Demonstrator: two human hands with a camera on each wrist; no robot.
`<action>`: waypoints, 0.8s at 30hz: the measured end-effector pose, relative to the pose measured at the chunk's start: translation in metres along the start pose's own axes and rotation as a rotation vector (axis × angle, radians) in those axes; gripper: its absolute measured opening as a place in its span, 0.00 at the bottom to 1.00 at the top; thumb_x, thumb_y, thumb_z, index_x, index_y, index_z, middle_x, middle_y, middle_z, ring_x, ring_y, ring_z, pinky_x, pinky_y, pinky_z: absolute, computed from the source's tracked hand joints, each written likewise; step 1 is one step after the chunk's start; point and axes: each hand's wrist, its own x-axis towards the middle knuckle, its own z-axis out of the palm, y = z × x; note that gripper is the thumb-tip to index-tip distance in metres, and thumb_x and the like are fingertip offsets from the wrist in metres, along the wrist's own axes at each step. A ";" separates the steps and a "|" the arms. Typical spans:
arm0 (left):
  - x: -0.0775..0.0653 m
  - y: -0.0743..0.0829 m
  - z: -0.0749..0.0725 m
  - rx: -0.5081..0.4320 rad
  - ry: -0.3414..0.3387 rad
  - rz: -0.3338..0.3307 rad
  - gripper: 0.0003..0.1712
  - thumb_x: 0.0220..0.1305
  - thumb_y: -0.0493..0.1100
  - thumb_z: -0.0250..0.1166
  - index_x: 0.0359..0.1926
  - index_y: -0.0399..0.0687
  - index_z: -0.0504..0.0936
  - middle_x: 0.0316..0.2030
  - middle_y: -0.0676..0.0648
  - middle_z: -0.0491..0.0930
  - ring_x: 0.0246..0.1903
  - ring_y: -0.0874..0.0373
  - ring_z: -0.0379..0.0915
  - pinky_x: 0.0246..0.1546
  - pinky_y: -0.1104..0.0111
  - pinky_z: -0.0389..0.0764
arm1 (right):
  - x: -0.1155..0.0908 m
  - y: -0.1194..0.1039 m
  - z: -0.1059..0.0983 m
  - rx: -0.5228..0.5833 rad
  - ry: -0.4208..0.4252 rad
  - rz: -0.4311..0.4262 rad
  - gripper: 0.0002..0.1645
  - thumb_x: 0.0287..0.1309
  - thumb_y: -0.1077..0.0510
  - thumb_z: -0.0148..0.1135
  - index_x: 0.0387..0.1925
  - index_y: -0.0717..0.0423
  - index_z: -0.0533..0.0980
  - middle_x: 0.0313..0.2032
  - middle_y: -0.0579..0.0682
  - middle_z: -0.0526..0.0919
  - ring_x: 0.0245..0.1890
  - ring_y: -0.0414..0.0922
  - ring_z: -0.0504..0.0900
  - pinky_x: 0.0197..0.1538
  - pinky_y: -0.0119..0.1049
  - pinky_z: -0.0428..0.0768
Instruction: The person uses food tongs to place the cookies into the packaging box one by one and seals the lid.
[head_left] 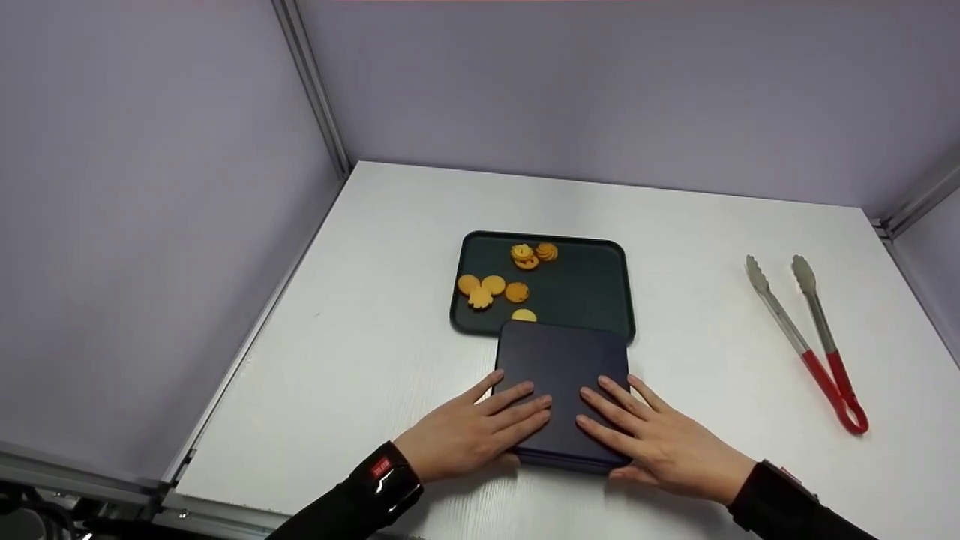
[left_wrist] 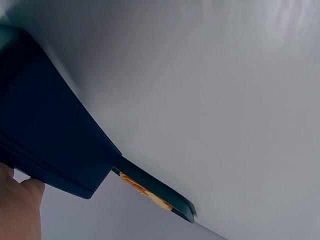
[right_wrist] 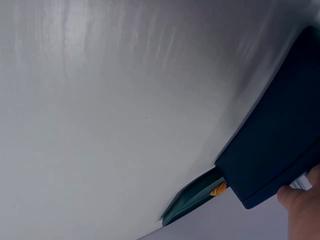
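Note:
A dark blue square box (head_left: 562,360) with its lid on stands at the near middle of the table, in front of a dark green tray (head_left: 581,289). On the lid's left part rests my left hand (head_left: 472,435), its fingers spread and fairly straight. My right hand (head_left: 667,442) lies likewise on the right part. Both thumbs are low by the box's near side. The wrist views show the box's side walls (left_wrist: 55,115) and the lid seam, with fingertips at the lid's edge. Several yellow-brown cookies (head_left: 481,298) lie on the tray's left half; one is partly hidden behind the box.
Red-handled metal tongs (head_left: 814,341) lie spread on the white table (head_left: 360,322) at the right. Grey panels (head_left: 600,90) enclose the table at the back and sides.

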 end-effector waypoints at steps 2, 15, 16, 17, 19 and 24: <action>0.000 0.000 0.000 0.002 0.002 0.003 0.42 0.79 0.64 0.48 0.82 0.50 0.50 0.80 0.49 0.52 0.79 0.51 0.49 0.77 0.48 0.57 | 0.000 0.000 0.000 -0.005 -0.003 0.002 0.49 0.63 0.37 0.66 0.78 0.52 0.61 0.76 0.61 0.62 0.74 0.63 0.63 0.81 0.51 0.39; 0.000 0.001 0.004 0.029 0.023 0.005 0.41 0.80 0.64 0.46 0.82 0.49 0.52 0.80 0.49 0.53 0.78 0.51 0.50 0.76 0.48 0.58 | 0.000 -0.004 0.002 -0.068 0.015 -0.020 0.38 0.77 0.36 0.45 0.78 0.50 0.62 0.76 0.61 0.62 0.72 0.64 0.66 0.81 0.54 0.43; -0.001 0.002 0.004 0.030 0.029 0.005 0.41 0.80 0.64 0.46 0.82 0.49 0.52 0.80 0.49 0.54 0.78 0.51 0.51 0.76 0.48 0.58 | 0.000 -0.004 0.003 -0.075 0.027 -0.025 0.37 0.78 0.36 0.44 0.78 0.50 0.62 0.75 0.61 0.63 0.71 0.64 0.67 0.81 0.55 0.44; -0.001 0.002 0.005 0.030 0.034 0.005 0.40 0.80 0.64 0.46 0.82 0.49 0.52 0.80 0.49 0.54 0.78 0.51 0.51 0.76 0.48 0.59 | 0.000 -0.005 0.003 -0.080 0.040 -0.030 0.36 0.79 0.37 0.43 0.77 0.50 0.63 0.75 0.61 0.64 0.71 0.64 0.68 0.80 0.55 0.45; -0.001 0.002 0.006 0.032 0.045 0.008 0.40 0.80 0.63 0.47 0.81 0.48 0.54 0.79 0.49 0.56 0.78 0.52 0.52 0.76 0.48 0.60 | 0.001 -0.006 0.004 -0.089 0.061 -0.036 0.35 0.80 0.38 0.41 0.76 0.50 0.64 0.74 0.61 0.65 0.70 0.64 0.69 0.80 0.56 0.47; -0.001 0.002 0.005 0.032 0.040 0.009 0.39 0.80 0.63 0.46 0.81 0.49 0.54 0.79 0.49 0.57 0.78 0.52 0.53 0.76 0.49 0.60 | 0.001 -0.006 0.006 -0.100 0.075 -0.042 0.34 0.80 0.38 0.40 0.76 0.51 0.65 0.74 0.61 0.66 0.69 0.64 0.70 0.80 0.56 0.47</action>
